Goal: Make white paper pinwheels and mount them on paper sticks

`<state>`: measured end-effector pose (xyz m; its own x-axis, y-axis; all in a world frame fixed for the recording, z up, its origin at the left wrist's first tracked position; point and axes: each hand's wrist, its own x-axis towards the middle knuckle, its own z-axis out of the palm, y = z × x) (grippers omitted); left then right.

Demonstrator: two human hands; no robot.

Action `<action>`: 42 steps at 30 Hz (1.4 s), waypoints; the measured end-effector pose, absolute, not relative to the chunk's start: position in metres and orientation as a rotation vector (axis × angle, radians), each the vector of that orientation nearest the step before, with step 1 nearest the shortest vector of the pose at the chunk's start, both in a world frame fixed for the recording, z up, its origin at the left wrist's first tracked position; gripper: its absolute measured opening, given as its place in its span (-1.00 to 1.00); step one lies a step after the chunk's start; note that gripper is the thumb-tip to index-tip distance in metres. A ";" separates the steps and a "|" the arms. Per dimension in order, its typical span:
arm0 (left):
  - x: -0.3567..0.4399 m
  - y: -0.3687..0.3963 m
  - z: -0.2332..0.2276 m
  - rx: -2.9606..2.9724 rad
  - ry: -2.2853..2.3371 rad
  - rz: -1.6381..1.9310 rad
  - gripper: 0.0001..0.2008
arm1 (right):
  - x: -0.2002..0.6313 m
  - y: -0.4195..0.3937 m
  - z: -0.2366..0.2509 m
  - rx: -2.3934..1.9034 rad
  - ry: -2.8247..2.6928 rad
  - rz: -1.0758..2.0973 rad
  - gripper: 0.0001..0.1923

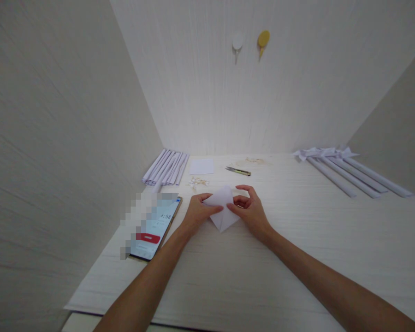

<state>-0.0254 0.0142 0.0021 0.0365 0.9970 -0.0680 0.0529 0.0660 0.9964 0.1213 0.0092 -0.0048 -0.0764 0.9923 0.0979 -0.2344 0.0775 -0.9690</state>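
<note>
A white sheet of paper (224,198), folded into a kite-like shape with its point towards me, is held just over the table between both hands. My left hand (199,211) pinches its left side, thumb lying on the front face. On the right side, my right hand (251,210) grips the paper with the thumb on top; its index finger is raised and curved away. The thumbs point at each other near the middle fold. Fingers behind the paper are partly hidden.
Rolled paper tubes (168,167) lie at the back left, more tubes (349,173) at the back right. Near the wall are a flat paper (202,166), small scattered pieces (199,181) and thread snips (238,171). A phone (159,228) lies left. Two hooks (263,39) hang on the wall.
</note>
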 end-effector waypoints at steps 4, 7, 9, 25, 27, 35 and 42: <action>-0.025 0.014 0.001 1.196 1.220 1.118 -0.73 | 0.121 0.009 -0.005 -0.929 -1.152 1.323 -0.50; -0.024 0.015 0.000 1.169 1.238 1.157 -0.71 | 0.121 0.009 -0.005 -0.931 -1.150 1.298 -0.53; -0.023 0.016 0.000 1.115 1.275 1.209 -0.68 | 0.122 0.010 -0.005 -0.912 -1.148 1.244 -0.61; -0.018 0.014 -0.002 0.918 1.282 1.401 -0.67 | 0.121 0.013 -0.013 -0.980 -1.429 1.075 -0.93; -0.017 0.014 -0.003 0.932 1.299 1.399 -0.67 | 0.122 0.014 -0.012 -0.998 -1.404 1.074 -0.88; -0.008 0.007 0.003 0.964 1.319 1.393 -0.70 | 0.122 0.016 -0.015 -0.973 -1.382 1.075 -0.85; -0.006 0.005 0.003 1.017 1.327 1.377 -0.73 | 0.122 0.015 -0.013 -1.028 -1.395 1.034 -0.86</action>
